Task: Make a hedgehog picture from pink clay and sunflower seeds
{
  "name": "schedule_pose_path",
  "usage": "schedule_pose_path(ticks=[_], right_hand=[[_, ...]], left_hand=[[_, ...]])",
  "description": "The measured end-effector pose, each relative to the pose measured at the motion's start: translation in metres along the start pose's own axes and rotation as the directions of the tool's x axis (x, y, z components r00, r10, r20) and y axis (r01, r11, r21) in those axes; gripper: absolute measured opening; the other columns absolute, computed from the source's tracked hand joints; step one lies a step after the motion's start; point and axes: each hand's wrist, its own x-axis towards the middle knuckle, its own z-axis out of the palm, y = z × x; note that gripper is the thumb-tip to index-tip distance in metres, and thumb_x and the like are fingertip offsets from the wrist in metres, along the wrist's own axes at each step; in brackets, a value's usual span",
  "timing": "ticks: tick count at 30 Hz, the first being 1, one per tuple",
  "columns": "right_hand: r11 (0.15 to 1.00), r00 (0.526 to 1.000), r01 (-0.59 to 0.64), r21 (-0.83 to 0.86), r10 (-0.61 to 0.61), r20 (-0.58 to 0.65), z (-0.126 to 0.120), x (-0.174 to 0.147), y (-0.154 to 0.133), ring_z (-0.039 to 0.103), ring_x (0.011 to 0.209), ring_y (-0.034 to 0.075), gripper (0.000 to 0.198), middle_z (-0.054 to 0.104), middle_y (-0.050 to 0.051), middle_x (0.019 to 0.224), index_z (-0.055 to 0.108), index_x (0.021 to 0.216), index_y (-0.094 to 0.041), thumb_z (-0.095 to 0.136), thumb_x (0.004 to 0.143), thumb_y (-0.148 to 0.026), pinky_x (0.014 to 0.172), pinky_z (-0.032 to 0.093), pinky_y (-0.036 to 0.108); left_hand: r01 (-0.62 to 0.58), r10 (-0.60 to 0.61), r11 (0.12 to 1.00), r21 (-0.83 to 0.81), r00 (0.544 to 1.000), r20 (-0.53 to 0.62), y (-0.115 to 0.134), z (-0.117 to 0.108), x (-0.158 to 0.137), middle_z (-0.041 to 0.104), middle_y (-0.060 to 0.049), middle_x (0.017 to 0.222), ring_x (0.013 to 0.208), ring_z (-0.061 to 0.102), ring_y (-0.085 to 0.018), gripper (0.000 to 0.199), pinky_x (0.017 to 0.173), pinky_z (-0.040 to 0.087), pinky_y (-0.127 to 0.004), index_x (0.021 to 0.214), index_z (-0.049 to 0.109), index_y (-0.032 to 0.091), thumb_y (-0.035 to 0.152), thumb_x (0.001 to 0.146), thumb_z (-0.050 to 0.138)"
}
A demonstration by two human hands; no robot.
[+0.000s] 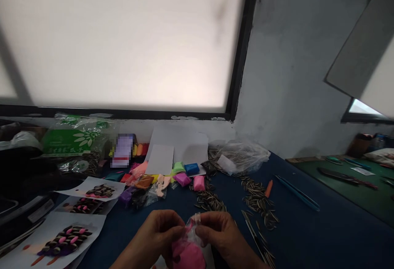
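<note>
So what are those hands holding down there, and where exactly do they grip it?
A small clear bag of pink clay. The left hand and right hand each pinch the bag's open top edge with their fingers, one on either side.

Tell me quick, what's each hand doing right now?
Left hand: closed, pinching the small clear bag of pink clay.
Right hand: closed, pinching the same bag's top.

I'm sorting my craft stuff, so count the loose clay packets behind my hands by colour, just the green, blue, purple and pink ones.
Green clay packet: 1
Blue clay packet: 1
Purple clay packet: 1
Pink clay packet: 1
Total: 4
</note>
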Motion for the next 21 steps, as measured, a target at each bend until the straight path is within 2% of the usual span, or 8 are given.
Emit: schedule_pose_path(ticks=[8, 14, 17, 21], right_hand=[[0.999, 0.999, 0.032, -0.021, -0.032, 0.019, 0.002, 0.0, -0.001, 0.05, 0.063, 0.012, 0.015, 0.064, 0.0, 0.069, 0.081, 0.083, -0.019, 0.078, 0.075, -0.031, 0.062, 0.038, 0.025], [0.988, 0.994, 0.024, -0.153, -0.04, -0.106, 0.001, 0.0, 0.008, 0.049, 0.06, 0.012, 0.014, 0.063, -0.001, 0.072, 0.079, 0.082, -0.019, 0.073, 0.07, -0.025, 0.058, 0.036, 0.025], [0.992, 0.994, 0.008, -0.127, -0.022, -0.107, -0.001, 0.001, 0.013, 0.051, 0.062, 0.013, 0.012, 0.065, 0.0, 0.073, 0.076, 0.079, -0.018, 0.074, 0.069, -0.025, 0.061, 0.038, 0.026], [0.995, 0.995, 0.005, -0.104, -0.015, -0.098, -0.002, 0.001, 0.011, 0.051, 0.062, 0.012, 0.016, 0.064, 0.0, 0.072, 0.076, 0.078, -0.018, 0.079, 0.07, -0.031, 0.061, 0.039, 0.026]], left_hand=[[-0.077, 0.077, 0.997, -0.005, 0.997, -0.004, -0.006, 0.002, 0.003, 0.052, 0.007, 0.052, 0.042, 0.053, -0.011, 0.049, 0.038, 0.045, -0.021, 0.067, 0.056, 0.019, 0.061, 0.061, 0.081], [-0.193, 0.192, 0.981, -0.034, 0.98, -0.052, -0.018, -0.007, 0.007, 0.06, 0.006, 0.065, 0.048, 0.049, -0.008, 0.046, 0.042, 0.039, -0.017, 0.083, 0.06, 0.017, 0.053, 0.067, 0.084], [-0.193, 0.191, 0.98, -0.047, 0.98, -0.049, -0.02, -0.008, 0.007, 0.064, 0.004, 0.069, 0.05, 0.052, -0.009, 0.047, 0.043, 0.039, -0.018, 0.089, 0.061, 0.017, 0.051, 0.068, 0.085], [-0.146, 0.146, 0.989, -0.032, 0.989, -0.03, -0.018, -0.003, 0.006, 0.061, 0.005, 0.06, 0.047, 0.052, -0.01, 0.047, 0.044, 0.041, -0.021, 0.084, 0.062, 0.017, 0.054, 0.066, 0.084]])
